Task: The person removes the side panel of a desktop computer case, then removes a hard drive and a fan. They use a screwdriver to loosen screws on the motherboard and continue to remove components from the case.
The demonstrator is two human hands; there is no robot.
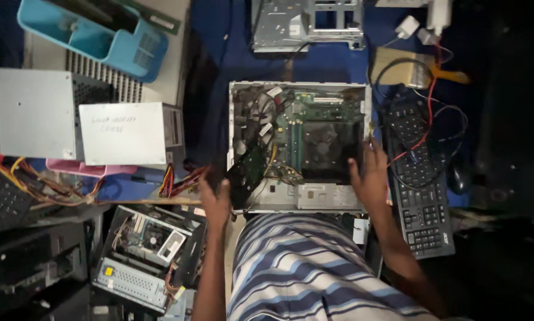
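Head view looks down on an opened computer case (299,145) lying flat on a blue cloth (332,62), circuit board showing. Right hand (371,178) rests on its right edge, fingers spread. Left hand (216,199) is beside its left corner, fingers loosely apart, holding nothing. Black keyboard (424,196) lies just right; grey boxes (82,119) left

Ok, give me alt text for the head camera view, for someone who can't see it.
Two bare hands, left hand and right hand, rest at the near corners of an open computer case on a blue surface; a black keyboard lies to its right.
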